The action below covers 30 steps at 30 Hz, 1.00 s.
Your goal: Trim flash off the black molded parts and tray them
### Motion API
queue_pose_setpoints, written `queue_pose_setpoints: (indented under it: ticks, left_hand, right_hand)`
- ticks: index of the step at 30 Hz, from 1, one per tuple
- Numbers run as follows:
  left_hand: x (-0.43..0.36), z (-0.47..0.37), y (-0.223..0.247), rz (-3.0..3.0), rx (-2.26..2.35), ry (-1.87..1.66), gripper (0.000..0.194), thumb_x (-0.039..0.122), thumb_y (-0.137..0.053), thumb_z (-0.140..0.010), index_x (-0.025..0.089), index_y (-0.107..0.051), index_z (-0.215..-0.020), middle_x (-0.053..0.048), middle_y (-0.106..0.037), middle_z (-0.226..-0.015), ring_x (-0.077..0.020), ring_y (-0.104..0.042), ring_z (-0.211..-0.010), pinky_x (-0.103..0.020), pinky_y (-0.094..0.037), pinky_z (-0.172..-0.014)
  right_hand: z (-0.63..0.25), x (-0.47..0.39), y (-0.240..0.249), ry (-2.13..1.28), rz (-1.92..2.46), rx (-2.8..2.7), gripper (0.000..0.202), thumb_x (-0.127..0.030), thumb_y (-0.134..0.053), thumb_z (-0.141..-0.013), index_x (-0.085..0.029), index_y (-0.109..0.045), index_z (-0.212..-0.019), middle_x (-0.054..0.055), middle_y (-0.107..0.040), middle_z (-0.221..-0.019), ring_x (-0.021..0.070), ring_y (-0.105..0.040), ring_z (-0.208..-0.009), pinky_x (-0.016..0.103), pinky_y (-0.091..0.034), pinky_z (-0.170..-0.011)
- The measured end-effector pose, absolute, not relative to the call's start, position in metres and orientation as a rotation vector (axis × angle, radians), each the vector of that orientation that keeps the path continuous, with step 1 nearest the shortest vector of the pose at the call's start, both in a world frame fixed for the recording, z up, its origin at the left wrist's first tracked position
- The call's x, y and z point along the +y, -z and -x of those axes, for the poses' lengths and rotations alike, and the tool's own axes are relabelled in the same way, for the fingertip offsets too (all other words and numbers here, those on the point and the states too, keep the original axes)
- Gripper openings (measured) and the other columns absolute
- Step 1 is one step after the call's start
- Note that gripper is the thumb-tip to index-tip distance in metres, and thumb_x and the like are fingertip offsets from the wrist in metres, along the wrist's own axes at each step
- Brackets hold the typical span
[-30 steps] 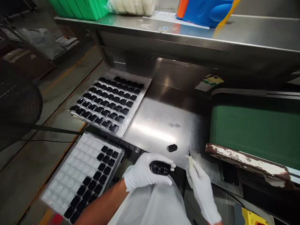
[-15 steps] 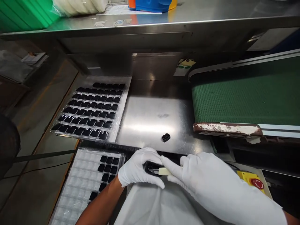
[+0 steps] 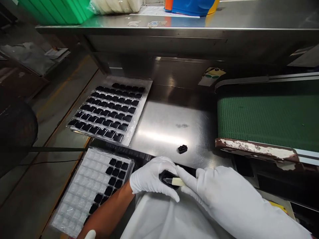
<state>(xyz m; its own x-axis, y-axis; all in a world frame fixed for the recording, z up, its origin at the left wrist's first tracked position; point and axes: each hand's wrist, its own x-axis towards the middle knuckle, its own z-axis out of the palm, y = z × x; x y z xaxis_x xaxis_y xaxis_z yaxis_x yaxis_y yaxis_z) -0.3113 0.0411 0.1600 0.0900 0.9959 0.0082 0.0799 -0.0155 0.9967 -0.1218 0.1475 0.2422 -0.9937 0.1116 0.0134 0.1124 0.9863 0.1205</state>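
Note:
My left hand (image 3: 157, 177), in a white glove, is wrapped around a black plastic part (image 3: 164, 175) with a hollow inside. My gloved right hand (image 3: 211, 186) grips a small knife by its cream handle (image 3: 177, 182). The knife's short blade (image 3: 167, 181) reaches into the hollow of the part; whether its edge touches the wall is too small to tell. Beyond my hands, a small black piece (image 3: 182, 149) lies by itself on the steel table (image 3: 159, 122).
Left on the table is a clear tray (image 3: 134, 132) with rows of black pieces. Nearer me, a second tray (image 3: 74, 186) is partly filled. A green conveyor belt (image 3: 269, 116) stands at right, and a steel shelf (image 3: 236, 16) runs across the back with a green crate (image 3: 57, 11).
The view has swung a little, so the surroundings sit farther right. Both hands keep their hold, and the blade lies at a slightly different angle in the part.

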Motion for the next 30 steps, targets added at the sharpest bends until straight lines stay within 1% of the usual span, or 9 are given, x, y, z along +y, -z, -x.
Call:
queue_pose_setpoints:
  ticks: [4, 10, 14, 18, 21, 24, 27, 28, 30]
  left_hand:
    - [0.037, 0.307, -0.158, -1.232, 1.240, -1.167, 0.041, 0.029, -0.093, -0.055, 0.020, -0.071, -0.088, -0.007, -0.073, -0.092, -0.0225, -0.066, -0.088, -0.036, -0.051, -0.087]
    - [0.027, 0.299, -0.148, -1.028, 1.368, -1.208, 0.054, 0.029, -0.097, -0.046, 0.021, -0.076, -0.095, -0.013, -0.071, -0.121, -0.0335, -0.062, -0.121, -0.048, -0.042, -0.109]
    - [0.026, 0.296, -0.146, -0.922, 1.400, -1.202, 0.051, 0.026, -0.097, -0.045, 0.021, -0.077, -0.092, -0.013, -0.073, -0.114, -0.0361, -0.056, -0.129, -0.052, -0.037, -0.114]
    - [0.030, 0.294, -0.149, -0.895, 1.392, -1.173, 0.040, 0.025, -0.095, -0.050, 0.020, -0.077, -0.085, -0.008, -0.075, -0.094, -0.0329, -0.060, -0.123, -0.050, -0.029, -0.119]
    - [0.034, 0.295, -0.143, -0.947, 1.297, -1.145, 0.040, 0.029, -0.095, -0.050, 0.018, -0.077, -0.083, -0.006, -0.073, -0.087, -0.0289, -0.066, -0.107, -0.044, -0.042, -0.109]
    - [0.038, 0.302, -0.124, -0.809, 1.287, -1.160, 0.044, 0.029, -0.095, -0.050, 0.017, -0.076, -0.088, -0.004, -0.072, -0.088, -0.0205, -0.066, -0.087, -0.033, -0.051, -0.088]
    - [0.037, 0.308, -0.092, -0.448, 1.344, -1.207, 0.047, 0.029, -0.094, -0.049, 0.016, -0.073, -0.088, -0.001, -0.068, -0.078, -0.0140, -0.061, -0.069, -0.026, -0.048, -0.064]
    - [0.036, 0.309, -0.079, -0.348, 1.321, -1.214, 0.047, 0.032, -0.093, -0.050, 0.015, -0.072, -0.089, 0.000, -0.066, -0.074, -0.0128, -0.058, -0.062, -0.025, -0.044, -0.057]
    - [0.040, 0.309, -0.051, -0.244, 1.223, -1.230, 0.048, 0.039, -0.091, -0.048, 0.014, -0.071, -0.085, -0.002, -0.065, -0.069, -0.0135, -0.056, -0.056, -0.026, -0.041, -0.050]
  right_hand:
    - [0.124, 0.146, -0.237, 0.166, 0.211, -3.140, 0.046, -0.016, -0.056, -0.074, -0.026, -0.057, -0.119, -0.005, -0.048, -0.046, 0.0168, -0.042, -0.033, 0.036, -0.001, -0.051]
    - [0.126, 0.148, -0.229, 0.088, 0.243, -3.167, 0.030, -0.033, -0.051, -0.093, -0.024, -0.057, -0.121, -0.005, -0.051, -0.049, 0.0169, -0.045, -0.035, 0.035, -0.003, -0.050]
    - [0.129, 0.147, -0.226, 0.029, 0.250, -3.210, 0.031, -0.030, -0.057, -0.090, -0.025, -0.060, -0.121, -0.005, -0.053, -0.050, 0.0179, -0.047, -0.035, 0.034, -0.004, -0.049]
    - [0.138, 0.152, -0.231, -0.132, 0.331, -3.247, 0.028, -0.027, -0.061, -0.089, -0.025, -0.065, -0.116, -0.005, -0.056, -0.051, 0.0162, -0.049, -0.036, 0.033, -0.007, -0.047]
    - [0.134, 0.160, -0.234, -0.440, 0.420, -3.271, 0.022, -0.031, -0.060, -0.092, -0.030, -0.068, -0.112, -0.004, -0.061, -0.055, 0.0150, -0.052, -0.041, 0.030, -0.018, -0.045]
    - [0.109, 0.168, -0.216, -0.788, 0.651, -3.178, 0.028, -0.039, -0.058, -0.093, -0.038, -0.067, -0.120, -0.001, -0.073, -0.073, 0.0190, -0.064, -0.055, 0.029, -0.038, -0.050]
    - [0.091, 0.179, -0.170, -0.826, 0.971, -2.807, 0.032, -0.046, -0.053, -0.093, -0.045, -0.068, -0.120, 0.001, -0.077, -0.089, 0.0278, -0.072, -0.074, 0.038, -0.052, -0.055]
    - [0.095, 0.186, -0.151, -0.784, 0.974, -2.746, 0.032, -0.045, -0.050, -0.094, -0.047, -0.068, -0.120, 0.003, -0.077, -0.089, 0.0303, -0.072, -0.077, 0.041, -0.052, -0.053]
    - [0.123, 0.202, -0.115, -0.757, 0.857, -2.697, 0.030, -0.045, -0.059, -0.090, -0.051, -0.066, -0.118, 0.004, -0.076, -0.093, 0.0303, -0.071, -0.085, 0.042, -0.053, -0.055]
